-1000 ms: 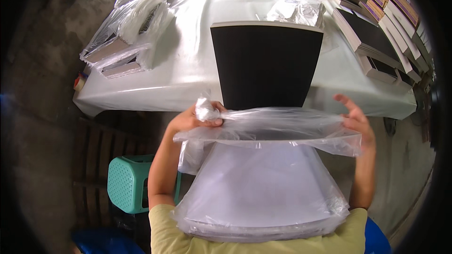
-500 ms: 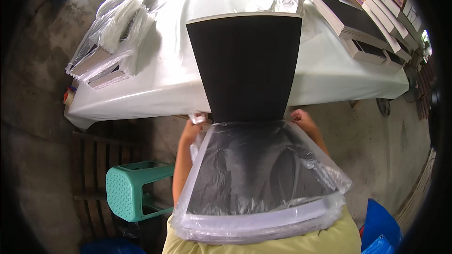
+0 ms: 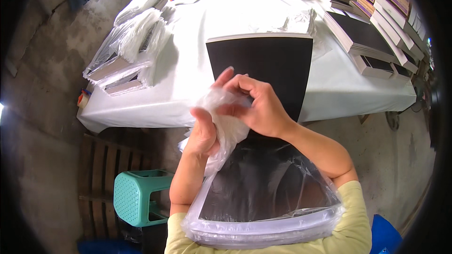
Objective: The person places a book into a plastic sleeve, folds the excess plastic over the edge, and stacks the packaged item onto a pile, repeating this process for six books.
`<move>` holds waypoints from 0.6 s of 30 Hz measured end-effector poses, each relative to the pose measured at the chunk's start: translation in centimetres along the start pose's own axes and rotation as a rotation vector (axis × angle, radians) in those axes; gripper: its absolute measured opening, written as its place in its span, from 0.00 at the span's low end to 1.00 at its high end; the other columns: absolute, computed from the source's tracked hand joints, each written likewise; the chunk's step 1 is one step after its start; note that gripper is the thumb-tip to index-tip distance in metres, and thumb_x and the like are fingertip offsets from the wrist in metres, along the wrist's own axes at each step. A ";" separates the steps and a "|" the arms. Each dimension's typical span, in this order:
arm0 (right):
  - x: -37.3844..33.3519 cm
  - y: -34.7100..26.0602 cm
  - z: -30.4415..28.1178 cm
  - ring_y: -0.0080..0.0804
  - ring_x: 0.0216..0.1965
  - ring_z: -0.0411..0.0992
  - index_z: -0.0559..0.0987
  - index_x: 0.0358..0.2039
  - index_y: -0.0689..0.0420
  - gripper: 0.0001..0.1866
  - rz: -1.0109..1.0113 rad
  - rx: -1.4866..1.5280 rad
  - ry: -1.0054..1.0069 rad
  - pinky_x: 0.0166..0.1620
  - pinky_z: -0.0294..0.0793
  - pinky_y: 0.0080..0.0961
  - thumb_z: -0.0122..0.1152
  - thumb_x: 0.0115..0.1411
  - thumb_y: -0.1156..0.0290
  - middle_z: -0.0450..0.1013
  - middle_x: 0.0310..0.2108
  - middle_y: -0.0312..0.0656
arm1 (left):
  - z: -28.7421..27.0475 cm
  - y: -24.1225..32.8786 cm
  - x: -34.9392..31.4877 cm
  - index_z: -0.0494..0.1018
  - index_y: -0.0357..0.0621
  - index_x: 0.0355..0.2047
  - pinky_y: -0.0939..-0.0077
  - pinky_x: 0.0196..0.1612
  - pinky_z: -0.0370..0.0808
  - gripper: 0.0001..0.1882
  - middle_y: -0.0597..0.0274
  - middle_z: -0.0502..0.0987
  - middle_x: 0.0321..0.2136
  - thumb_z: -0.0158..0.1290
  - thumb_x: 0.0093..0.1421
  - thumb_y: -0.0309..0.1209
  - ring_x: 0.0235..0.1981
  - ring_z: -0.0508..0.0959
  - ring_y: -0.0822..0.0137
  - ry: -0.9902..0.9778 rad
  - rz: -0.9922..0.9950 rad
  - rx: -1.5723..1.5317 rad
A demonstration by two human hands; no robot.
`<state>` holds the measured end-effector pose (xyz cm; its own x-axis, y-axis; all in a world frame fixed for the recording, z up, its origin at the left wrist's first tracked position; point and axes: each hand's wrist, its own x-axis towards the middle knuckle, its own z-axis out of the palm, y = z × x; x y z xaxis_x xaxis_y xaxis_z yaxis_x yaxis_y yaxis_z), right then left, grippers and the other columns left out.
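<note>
My left hand (image 3: 205, 131) grips a crumpled bundle of clear plastic bags (image 3: 228, 136), its thumb raised at the side. From the right, my right hand (image 3: 263, 106) reaches across, with bent fingers pinching the top of the same plastic. Behind both hands a stack of black sheets with pale edges (image 3: 273, 56) lies over the table's near edge, partly hidden by them. Against my body leans a stack of black sheets in clear plastic (image 3: 268, 190), a white band along its lower end. The plastic bundle covers part of its upper left.
Plastic-wrapped stacks (image 3: 127, 51) lie on the left of the white-covered table (image 3: 183, 80). Black and pale stacks (image 3: 362, 33) pile up on the right. A green stool (image 3: 129, 197) stands at lower left, near wooden slats (image 3: 96, 160). Something blue (image 3: 383, 235) is at lower right.
Both hands have risen from beside the black stack and come together in front of it. My right hand has crossed leftward to the plastic in my left. The view has shifted, showing more table.
</note>
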<state>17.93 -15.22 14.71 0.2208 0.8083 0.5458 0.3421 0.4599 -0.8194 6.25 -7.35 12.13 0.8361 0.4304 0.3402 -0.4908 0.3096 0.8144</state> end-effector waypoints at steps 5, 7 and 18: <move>-1.2 2.1 -1.6 0.25 0.28 0.65 0.73 0.18 0.56 0.11 -0.140 -0.716 0.205 0.34 0.54 0.29 0.57 0.51 0.64 0.68 0.23 0.29 | -0.3 -1.2 -0.7 0.64 0.44 0.41 0.72 0.43 0.67 0.21 0.65 0.70 0.36 0.58 0.48 0.26 0.40 0.70 0.69 0.417 -0.189 0.002; -1.4 1.9 -2.0 0.26 0.29 0.66 0.73 0.20 0.55 0.10 -0.023 -0.624 0.184 0.36 0.55 0.30 0.58 0.51 0.63 0.67 0.22 0.30 | -0.2 -1.5 -0.5 0.64 0.44 0.39 0.73 0.41 0.68 0.18 0.65 0.71 0.34 0.57 0.48 0.25 0.39 0.71 0.69 0.450 -0.203 -0.006; -0.4 0.1 -3.1 0.16 0.21 0.66 0.66 0.46 0.52 0.27 0.023 -0.080 0.042 0.27 0.62 0.12 0.66 0.44 0.68 0.73 0.23 0.36 | 0.6 -0.8 0.2 0.64 0.40 0.42 0.73 0.42 0.68 0.24 0.61 0.71 0.34 0.61 0.44 0.25 0.39 0.70 0.69 0.312 -0.246 0.067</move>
<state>20.67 -16.63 14.92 0.2669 0.8013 0.5354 0.4085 0.4091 -0.8160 6.94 -8.01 11.83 0.8071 0.5902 -0.0189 -0.2598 0.3836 0.8862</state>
